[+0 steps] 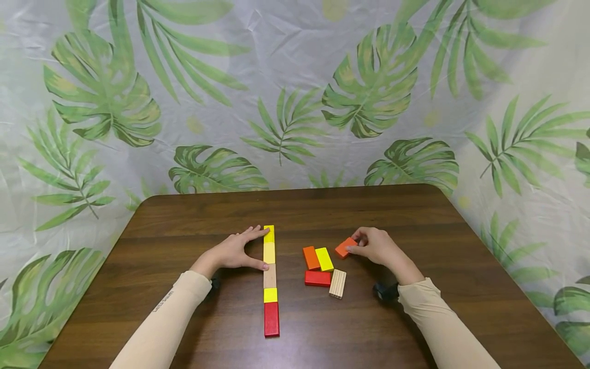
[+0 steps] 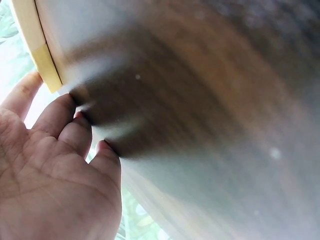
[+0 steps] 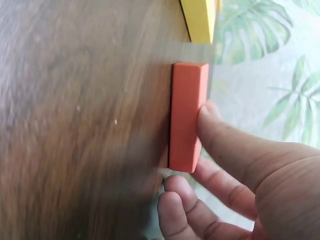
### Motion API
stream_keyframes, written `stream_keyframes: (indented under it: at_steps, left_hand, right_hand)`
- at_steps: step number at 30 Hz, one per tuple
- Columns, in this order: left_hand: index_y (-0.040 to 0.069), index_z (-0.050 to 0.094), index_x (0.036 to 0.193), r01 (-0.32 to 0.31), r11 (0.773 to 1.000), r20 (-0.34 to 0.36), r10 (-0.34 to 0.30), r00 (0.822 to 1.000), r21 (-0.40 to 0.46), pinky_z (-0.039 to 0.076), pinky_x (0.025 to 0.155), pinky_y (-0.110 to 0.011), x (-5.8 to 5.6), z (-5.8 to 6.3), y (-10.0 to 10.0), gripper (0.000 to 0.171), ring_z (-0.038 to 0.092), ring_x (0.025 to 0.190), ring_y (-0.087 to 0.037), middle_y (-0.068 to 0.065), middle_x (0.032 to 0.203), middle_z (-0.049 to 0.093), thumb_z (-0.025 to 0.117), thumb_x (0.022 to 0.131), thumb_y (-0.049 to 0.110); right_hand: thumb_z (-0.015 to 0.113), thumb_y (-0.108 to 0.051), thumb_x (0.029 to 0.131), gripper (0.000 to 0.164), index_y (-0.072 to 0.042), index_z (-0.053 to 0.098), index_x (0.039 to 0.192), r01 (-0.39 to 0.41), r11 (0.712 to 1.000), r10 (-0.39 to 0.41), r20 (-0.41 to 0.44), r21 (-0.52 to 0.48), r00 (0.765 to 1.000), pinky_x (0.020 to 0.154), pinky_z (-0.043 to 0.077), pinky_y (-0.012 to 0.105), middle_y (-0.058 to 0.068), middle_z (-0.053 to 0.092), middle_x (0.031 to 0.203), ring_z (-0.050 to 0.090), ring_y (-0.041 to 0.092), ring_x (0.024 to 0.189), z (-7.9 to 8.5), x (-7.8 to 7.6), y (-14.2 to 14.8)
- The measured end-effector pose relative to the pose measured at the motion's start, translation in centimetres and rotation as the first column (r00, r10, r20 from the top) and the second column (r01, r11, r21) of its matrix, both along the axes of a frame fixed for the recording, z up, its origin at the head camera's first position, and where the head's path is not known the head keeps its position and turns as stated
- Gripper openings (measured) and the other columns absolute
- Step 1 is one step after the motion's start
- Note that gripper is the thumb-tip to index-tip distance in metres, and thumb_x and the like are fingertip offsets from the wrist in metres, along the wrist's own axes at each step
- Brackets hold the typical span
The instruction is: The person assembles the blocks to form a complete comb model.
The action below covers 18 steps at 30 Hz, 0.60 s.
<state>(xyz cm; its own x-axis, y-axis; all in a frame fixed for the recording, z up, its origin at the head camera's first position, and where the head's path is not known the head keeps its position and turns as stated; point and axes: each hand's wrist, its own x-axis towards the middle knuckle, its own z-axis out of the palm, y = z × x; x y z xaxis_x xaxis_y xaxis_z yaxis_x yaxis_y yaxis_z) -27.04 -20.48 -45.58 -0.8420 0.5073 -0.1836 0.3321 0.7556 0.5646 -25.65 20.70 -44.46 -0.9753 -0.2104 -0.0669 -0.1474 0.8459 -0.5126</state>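
Note:
A straight row of flat wooden blocks runs toward the far edge: a yellow block [image 1: 269, 234] at the far end, then pale yellow [image 1: 269, 253], plain wood [image 1: 269, 277], a short yellow piece [image 1: 270, 295] and a red block [image 1: 272, 319] nearest. My left hand [image 1: 237, 249] spreads beside it, index fingertip at the far yellow block and thumb on the row near the plain piece. Its other fingertips rest on the table in the left wrist view. My right hand [image 1: 375, 246] holds an orange block [image 3: 186, 117] low at the table, thumb on top and fingers at its end.
Between the hands lie loose blocks: a darker orange one [image 1: 311, 258], a yellow one [image 1: 324, 259], a red one [image 1: 317, 278] and a grooved wooden one [image 1: 338, 284]. The brown table [image 1: 221, 333] ends at a leaf-print cloth [image 1: 295, 128].

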Motion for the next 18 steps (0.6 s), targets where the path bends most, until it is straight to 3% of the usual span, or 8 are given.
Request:
stream_keyframes:
  at_steps: [4,7,13,18]
  left_hand:
    - [0.027,0.035,0.17,-0.004,1.0,0.002,0.004,1.0,0.003,0.014,0.132,-0.07,0.1,0.0,0.1,0.106,0.015,0.169,-0.035,-0.011,0.18,0.023,0.087,0.084,0.06]
    - [0.027,0.035,0.17,-0.002,1.0,0.002,0.002,1.0,0.004,0.014,0.132,-0.071,0.1,0.1,0.1,0.106,0.015,0.169,-0.036,-0.011,0.18,0.023,0.087,0.084,0.06]
    - [0.026,0.036,0.17,0.004,1.0,-0.005,-0.004,1.0,0.003,0.014,0.131,-0.071,0.0,0.0,0.1,0.105,0.015,0.168,-0.037,-0.012,0.18,0.023,0.087,0.084,0.059]
    - [0.026,0.036,0.17,-0.002,1.0,-0.003,0.002,1.0,0.0,0.014,0.131,-0.071,0.1,0.0,0.1,0.105,0.015,0.168,-0.037,-0.012,0.18,0.023,0.087,0.084,0.059]
  right_hand:
    - [0.078,-0.029,0.1,0.033,-0.003,0.074,0.121,-0.047,0.999,0.047,-0.021,-0.014,0.999,0.073,0.047,0.032,0.007,0.067,0.093,0.058,0.02,0.082,-0.1,-0.1,0.7]
    - [0.077,-0.033,0.101,0.04,-0.001,0.072,0.124,-0.058,0.998,0.057,-0.03,-0.03,0.998,0.075,0.049,0.033,0.008,0.068,0.096,0.059,0.02,0.085,-0.4,0.1,1.1]
    - [0.087,-0.049,0.089,0.068,0.002,0.064,0.128,-0.018,0.998,0.019,0.026,-0.054,0.999,0.078,0.049,0.033,0.008,0.064,0.098,0.057,0.02,0.088,-0.7,0.7,1.1]
    - [0.094,-0.047,0.081,0.075,0.002,0.061,0.127,-0.004,0.999,0.005,0.035,-0.045,0.999,0.078,0.047,0.033,0.009,0.062,0.098,0.056,0.022,0.09,-0.7,0.9,0.9]
